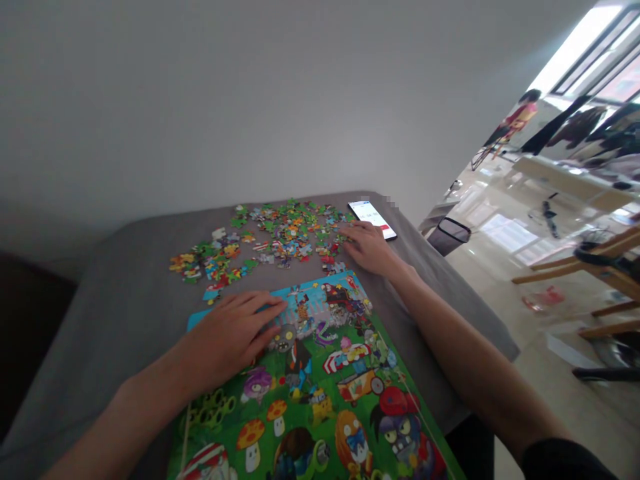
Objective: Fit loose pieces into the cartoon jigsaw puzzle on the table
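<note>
1. Two bare forearms are reaching in from the bottom corners of the frame, and your left hand (227,340) is lying at lower centre-left, across the top edge of a printed cartoon puzzle board (320,407) that is filling the bottom of the frame.
2. Your left fingers are lying flat and slightly spread on the board's blue upper strip, released and clenching nothing; you cannot tell from this view whether a piece is beneath them.
3. Your right hand (369,248) is resting at centre, just past the board's top corner, with its fingers curving down onto the edge of the scattered pieces; they are not clenched, but you cannot tell whether they are grasping one.
4. The loose jigsaw pieces (287,233) are spreading in a wide band across upper centre, beyond the board, running roughly side to side. Your right fingertips are touching the band's right end, making your right hand the nearer one, while your left hand is lying below the band, apart from it.
5. A smartphone (373,219) is lying just beyond your right hand on the grey cloth table cover (95,373), with its screen lit.
6. Farther off at right, a mesh waste bin (449,235), a wooden chair (595,267) and a bright window (590,53) are showing around a glossy floor (500,287).
</note>
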Demonstrator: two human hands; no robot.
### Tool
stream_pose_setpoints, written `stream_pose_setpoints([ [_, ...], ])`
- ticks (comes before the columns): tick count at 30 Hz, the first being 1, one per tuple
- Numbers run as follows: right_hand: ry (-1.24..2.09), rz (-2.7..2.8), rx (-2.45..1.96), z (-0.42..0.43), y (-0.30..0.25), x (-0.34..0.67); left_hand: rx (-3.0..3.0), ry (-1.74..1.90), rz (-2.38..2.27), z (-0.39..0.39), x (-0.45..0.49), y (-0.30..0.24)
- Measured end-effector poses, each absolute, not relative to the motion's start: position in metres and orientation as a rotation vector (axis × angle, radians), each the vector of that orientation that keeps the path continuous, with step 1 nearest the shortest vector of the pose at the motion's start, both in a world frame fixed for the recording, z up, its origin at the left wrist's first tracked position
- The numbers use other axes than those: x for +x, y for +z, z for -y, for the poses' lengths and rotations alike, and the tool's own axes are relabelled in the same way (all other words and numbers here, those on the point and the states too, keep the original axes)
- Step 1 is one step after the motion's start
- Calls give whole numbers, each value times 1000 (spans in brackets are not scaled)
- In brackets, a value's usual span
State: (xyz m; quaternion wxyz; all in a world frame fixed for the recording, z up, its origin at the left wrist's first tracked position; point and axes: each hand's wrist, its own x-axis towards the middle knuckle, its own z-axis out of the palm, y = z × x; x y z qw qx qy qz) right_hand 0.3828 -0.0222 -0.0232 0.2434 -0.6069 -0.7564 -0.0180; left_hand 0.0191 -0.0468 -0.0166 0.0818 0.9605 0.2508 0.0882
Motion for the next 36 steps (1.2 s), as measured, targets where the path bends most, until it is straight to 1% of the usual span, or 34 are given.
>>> stream_pose_setpoints([
  [5,44,2086,-1695,19,-41,384,2859,282,-718,45,20,-16],
  [9,92,2018,-1669,11,-31,386,2878,262,-722,44,20,-17],
  [12,199,1982,-1603,26,-16,389,2879,249,-739,43,19,-18],
  [15,425,1919,-1526,68,3,385,2875,260,-742,42,19,-20],
  [18,831,1892,-1455,125,16,373,2867,270,-740,40,19,-22],
  [22,1053,1925,-1487,181,21,360,2856,268,-745,39,19,-24],
  [26,974,1918,-1544,198,14,359,2860,254,-752,39,19,-27],
  [30,830,2018,-1452,198,4,362,2868,262,-764,40,19,-29],
  [36,781,2022,-1444,198,-7,365,2890,235,-786,42,20,-27],
])
